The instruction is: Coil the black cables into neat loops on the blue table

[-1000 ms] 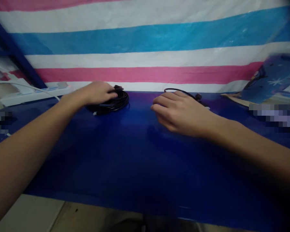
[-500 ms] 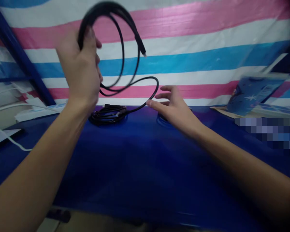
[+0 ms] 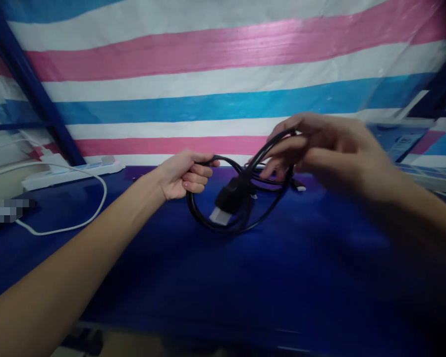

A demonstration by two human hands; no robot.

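Observation:
A black cable (image 3: 196, 212) hangs in a loose coil just above the blue table, its thick plug with a flat silver end (image 3: 221, 216) dangling in the middle. My left hand (image 3: 188, 174) is closed round the coil's left side, thumb on top. On the other side my right hand (image 3: 334, 144), slightly blurred, has its fingers curled round the cable's upper right part. Behind the held coil, another black cable (image 3: 269, 186) lies on the table, partly hidden by the coil and my right fingers. A small plug (image 3: 301, 188) shows at its right.
The blue table (image 3: 215, 282) runs up to a striped plastic sheet (image 3: 223, 106). At the left stand a white power strip (image 3: 74, 174) and a white cord (image 3: 103, 198). A blue package (image 3: 405, 141) is behind my right hand.
My left hand has come down and to the right with the coiled cable. My right hand has moved right and up, and its fingers now curl round the cable.

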